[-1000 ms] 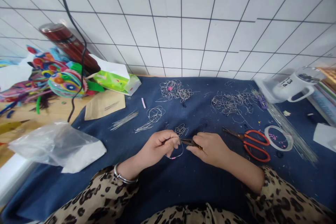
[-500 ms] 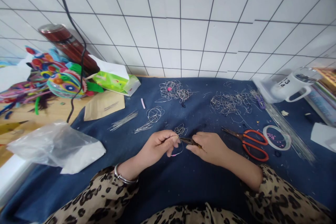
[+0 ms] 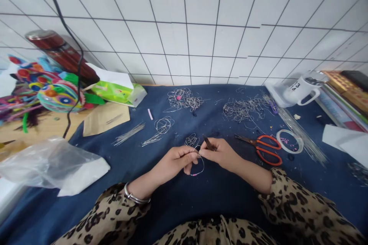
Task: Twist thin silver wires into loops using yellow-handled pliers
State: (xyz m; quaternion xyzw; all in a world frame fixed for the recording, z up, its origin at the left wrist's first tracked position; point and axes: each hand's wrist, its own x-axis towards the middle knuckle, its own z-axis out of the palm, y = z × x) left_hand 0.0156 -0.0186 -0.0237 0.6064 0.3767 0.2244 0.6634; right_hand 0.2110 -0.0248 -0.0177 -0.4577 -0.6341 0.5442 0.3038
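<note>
Between finger and thumb, my left hand (image 3: 179, 159) pinches a thin wire loop (image 3: 203, 167) that hangs below the fingers, with small pink beads (image 3: 194, 175) at its bottom. My right hand (image 3: 220, 153) is closed around dark pliers (image 3: 209, 143), their jaws tilted up and away from the wire. The right thumb and fingertip meet the loop close to the left fingertips; whether they grip it is too small to tell. Just behind the hands lies a small coil of wire (image 3: 191, 140) on the dark blue cloth (image 3: 178, 206).
Orange-handled scissors (image 3: 268, 149) and a white ring-shaped dish (image 3: 289, 141) of pink beads lie at right. Tangled wire (image 3: 244, 108) and straight wires (image 3: 129, 134) are spread behind. A white mug (image 3: 306, 88), a plastic bag (image 3: 54, 160) and a tissue pack (image 3: 117, 93) stand around the edges.
The pliers' jaws have come away from the left fingertips and turned upward. My right hand has moved closer to the left, and the beaded loop hangs more open. The view has shifted right.
</note>
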